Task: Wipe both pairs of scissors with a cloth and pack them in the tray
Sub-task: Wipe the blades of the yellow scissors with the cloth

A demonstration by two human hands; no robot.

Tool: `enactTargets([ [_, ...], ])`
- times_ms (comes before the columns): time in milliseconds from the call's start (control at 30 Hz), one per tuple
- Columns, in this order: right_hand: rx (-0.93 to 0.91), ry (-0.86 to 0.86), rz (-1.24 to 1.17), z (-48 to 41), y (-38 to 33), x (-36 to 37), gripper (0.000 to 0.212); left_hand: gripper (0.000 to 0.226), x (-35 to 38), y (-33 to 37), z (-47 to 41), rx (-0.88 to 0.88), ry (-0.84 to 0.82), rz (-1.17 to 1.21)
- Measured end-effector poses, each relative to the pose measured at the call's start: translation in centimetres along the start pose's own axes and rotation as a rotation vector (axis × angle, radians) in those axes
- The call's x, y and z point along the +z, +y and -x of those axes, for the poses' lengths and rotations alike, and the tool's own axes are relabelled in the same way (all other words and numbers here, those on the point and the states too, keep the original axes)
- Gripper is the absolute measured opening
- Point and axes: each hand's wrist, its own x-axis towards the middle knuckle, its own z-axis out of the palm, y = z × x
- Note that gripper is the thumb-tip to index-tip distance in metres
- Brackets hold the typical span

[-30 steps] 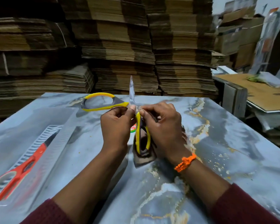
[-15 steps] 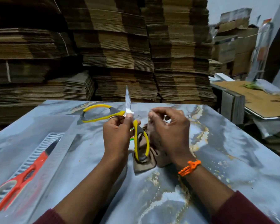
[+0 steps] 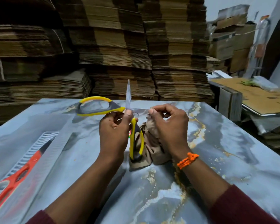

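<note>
Two pairs of scissors are in view, with one cloth and one tray. The yellow scissors [image 3: 133, 126] are at the middle of the bench [image 3: 217, 159], spread wide open. One blade points straight up. One handle loop reaches out to the left and far. The other loop hangs down, and its lower end sits on the cloth [image 3: 153, 151]. The left hand [image 3: 113, 133] grips these scissors at the pivot, with fingers curled round it and the thumb pressed at the base of the upright blade. The blade stands above this hand and the lower loop is just to its right.

The beige cloth lies bunched on the bench, right of the lower loop and touching it. The right hand [image 3: 170, 126] is over the cloth, a little apart from the blade. Its fingers are curled, thumb tip against forefinger, and the cloth is gathered up into its palm. An orange bracelet [image 3: 187, 160] is on that wrist.

The orange scissors [image 3: 23, 170] lie closed in the clear tray [image 3: 39, 143] at the near left of the bench, well apart from both hands, tip pointing far and right.

Stacks of flat cardboard [image 3: 120, 54] rise beyond the far edge of the bench.
</note>
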Motion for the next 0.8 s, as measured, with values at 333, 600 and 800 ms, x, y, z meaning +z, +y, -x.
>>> enactTargets([
  [333, 0.006, -0.045, -0.023, -0.2, 0.9, 0.0, 0.002, 0.019, -0.1, 0.2, 0.0, 0.007, -0.015, -0.027],
  [600, -0.047, 0.153, -0.098, -1.2, -0.5, -3.1, 0.008, 0.018, 0.1, 0.1, 0.0, 0.003, 0.001, -0.036],
  [800, -0.388, -0.181, 0.157, 1.9, -1.7, 1.0, 0.013, 0.020, -0.2, -0.6, -0.3, 0.086, -0.007, -0.138],
])
